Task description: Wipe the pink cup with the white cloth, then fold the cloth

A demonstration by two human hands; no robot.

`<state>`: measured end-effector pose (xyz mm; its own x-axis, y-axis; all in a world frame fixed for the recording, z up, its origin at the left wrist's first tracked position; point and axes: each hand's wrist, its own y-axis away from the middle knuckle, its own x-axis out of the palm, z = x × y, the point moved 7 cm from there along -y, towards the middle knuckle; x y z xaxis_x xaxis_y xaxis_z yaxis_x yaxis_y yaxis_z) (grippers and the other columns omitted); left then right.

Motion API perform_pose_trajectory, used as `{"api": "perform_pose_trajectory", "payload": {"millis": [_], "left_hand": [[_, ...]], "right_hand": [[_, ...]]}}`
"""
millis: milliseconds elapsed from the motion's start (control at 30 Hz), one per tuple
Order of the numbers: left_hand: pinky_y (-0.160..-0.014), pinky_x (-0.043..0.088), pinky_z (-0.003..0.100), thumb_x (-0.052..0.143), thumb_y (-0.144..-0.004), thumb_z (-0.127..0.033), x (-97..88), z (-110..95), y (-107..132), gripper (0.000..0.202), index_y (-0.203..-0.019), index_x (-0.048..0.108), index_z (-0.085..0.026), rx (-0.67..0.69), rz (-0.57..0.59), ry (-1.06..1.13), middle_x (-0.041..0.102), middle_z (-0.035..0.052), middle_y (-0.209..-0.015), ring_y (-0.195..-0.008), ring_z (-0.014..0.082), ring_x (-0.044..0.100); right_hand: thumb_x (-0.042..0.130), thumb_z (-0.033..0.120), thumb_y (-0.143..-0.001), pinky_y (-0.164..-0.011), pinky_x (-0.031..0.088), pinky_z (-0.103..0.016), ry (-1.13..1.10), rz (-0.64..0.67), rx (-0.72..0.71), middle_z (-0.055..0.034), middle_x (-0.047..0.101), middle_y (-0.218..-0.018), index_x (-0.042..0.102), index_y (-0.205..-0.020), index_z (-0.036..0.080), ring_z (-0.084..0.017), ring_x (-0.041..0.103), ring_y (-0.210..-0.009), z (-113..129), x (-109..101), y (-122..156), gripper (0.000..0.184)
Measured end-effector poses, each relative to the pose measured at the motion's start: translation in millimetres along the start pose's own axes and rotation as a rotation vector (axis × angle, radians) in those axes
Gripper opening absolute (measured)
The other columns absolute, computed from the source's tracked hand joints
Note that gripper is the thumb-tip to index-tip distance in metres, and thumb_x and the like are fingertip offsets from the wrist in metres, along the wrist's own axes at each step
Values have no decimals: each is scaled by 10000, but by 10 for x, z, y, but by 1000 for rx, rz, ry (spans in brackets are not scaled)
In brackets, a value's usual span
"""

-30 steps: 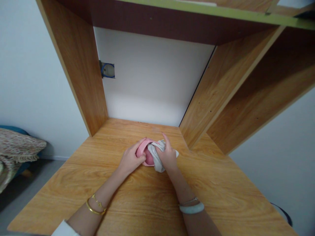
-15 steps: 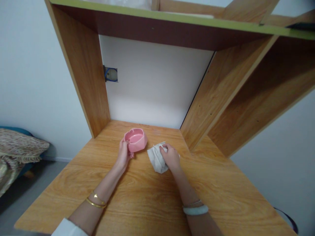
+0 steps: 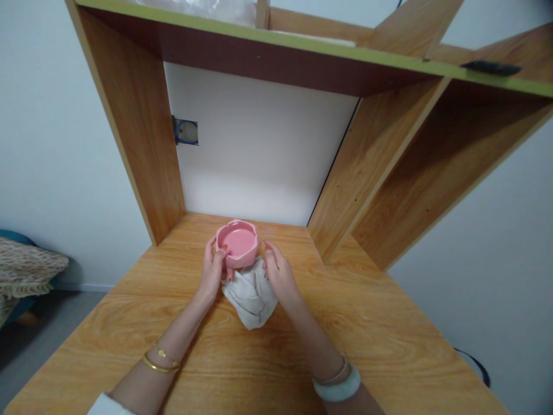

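My left hand (image 3: 211,274) grips a shiny pink ashtray (image 3: 242,256) by its left side, thumb over the rim and fingertips showing beneath. The ashtray has angular sides and a notched rim, and its hollow faces up toward me. Just below it, a crumpled pale grey cloth (image 3: 251,300) spreads between my hands, its upper edge hidden by the ashtray. My right hand (image 3: 279,271) is at the ashtray's right side, its lower fingers curled at the cloth's edge. The thumb and forefinger are close to the ashtray wall; whether they touch it is unclear.
The wooden desktop (image 3: 345,328) runs under a shelf with a green edge (image 3: 311,49), between wooden side panels (image 3: 133,132). An uncovered socket box (image 3: 187,132) sits in the white back panel. At far left lies a fringed blanket (image 3: 30,259).
My right hand and the cloth have moved left, up to the ashtray. The ashtray has turned slightly in my left hand. The view has shifted a little to the right.
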<state>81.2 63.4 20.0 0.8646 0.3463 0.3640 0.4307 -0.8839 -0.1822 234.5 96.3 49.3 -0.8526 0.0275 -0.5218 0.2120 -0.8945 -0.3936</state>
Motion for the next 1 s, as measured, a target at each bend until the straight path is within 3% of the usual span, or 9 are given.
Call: {"api": "perform_pose_trajectory", "payload": {"millis": [133,233,333,433,567,700,867,1000], "left_hand": [[-335,326,164,523,-740,-401,87,68,57,599,-1261,302,-203,-9,75,-150,448,-100,-464,-309,76,410],[-487,423,188,585,-706,-394,124,-8,90,565,-1207,402,-206,95,78,-249,578,-12,-736,-534,96,537],[-624,444,213,580,-719,-395,199,-44,120,558,-1216,418,-200,154,156,-320,576,46,-952,-743,130,559],[-549,407,197,495,-779,-392,229,-1,114,507,-1231,415,-178,144,231,-404,578,22,-812,-623,105,520],[-460,338,178,476,-766,-331,139,31,43,336,-1033,574,-153,134,203,-496,560,2,-710,-508,84,459],[-436,309,180,486,-742,-312,51,31,-8,273,-917,621,-152,128,160,-519,572,9,-704,-471,80,427],[-421,285,185,475,-729,-285,0,69,-36,270,-910,635,-165,119,143,-615,588,5,-676,-426,80,391],[-500,360,214,462,-726,-273,-15,82,-52,252,-871,643,-176,141,152,-719,645,36,-781,-509,117,490]], "right_hand": [[362,328,-836,-612,452,-259,-83,48,48,-23,639,-747,491,-1163,191,-165,596,-703,37,-48,-42,378],[398,276,-792,-531,429,-233,-59,58,108,-2,621,-639,491,-1152,176,-151,574,-576,-45,-59,-20,384],[357,234,-772,-452,387,-209,-62,81,149,29,557,-498,534,-1085,159,-131,517,-445,-175,-116,-50,367],[324,227,-761,-384,331,-197,-45,82,204,49,464,-387,587,-964,128,-123,454,-357,-376,-277,-153,347],[334,217,-750,-404,331,-198,157,10,338,46,450,-348,609,-950,109,-127,460,-353,-777,-632,-271,356],[345,203,-752,-466,363,-215,284,-18,431,26,472,-348,630,-920,90,-147,515,-411,-1136,-891,-265,349],[341,207,-773,-467,372,-225,324,-11,491,-3,513,-373,633,-841,71,-152,527,-415,-1405,-975,-205,329],[314,213,-792,-448,374,-219,339,8,499,-26,550,-405,630,-826,62,-140,519,-388,-1508,-953,-217,352]]}}
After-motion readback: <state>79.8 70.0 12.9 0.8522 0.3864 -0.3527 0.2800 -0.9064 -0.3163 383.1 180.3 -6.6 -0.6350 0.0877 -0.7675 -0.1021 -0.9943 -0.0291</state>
